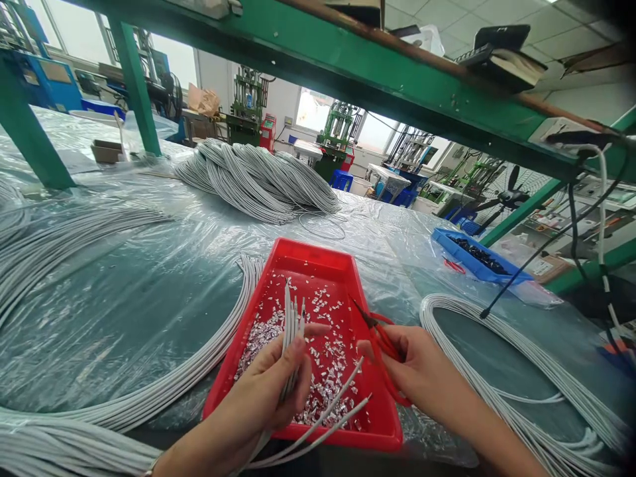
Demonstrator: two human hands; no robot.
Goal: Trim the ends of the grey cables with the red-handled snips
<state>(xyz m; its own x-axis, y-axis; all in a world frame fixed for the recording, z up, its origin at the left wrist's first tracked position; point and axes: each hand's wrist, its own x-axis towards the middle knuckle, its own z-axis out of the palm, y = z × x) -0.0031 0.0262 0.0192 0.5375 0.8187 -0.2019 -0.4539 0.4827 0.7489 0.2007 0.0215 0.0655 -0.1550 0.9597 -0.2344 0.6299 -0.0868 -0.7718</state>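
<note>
My left hand (278, 377) is closed around several grey cables (289, 318), whose ends point upward over a red tray (318, 248). Two more cable ends (342, 417) stick out to the right below that hand, across the tray's front. In my right hand (417, 361) are red-handled scissors (385, 341), fingers through the loops and dark blades pointing up and left above the tray's right side. A gap separates the blades from the held cables. Small silvery foil scraps (325, 361) lie scattered over the tray bottom.
Cable bundles curve on the plastic-covered table left (218, 351) and right (521, 351) of the tray. A big cable pile (258, 179) lies behind it. A blue tray (477, 255) of black parts sits at right. A green shelf beam (348, 59) crosses overhead; a black cord hangs at right.
</note>
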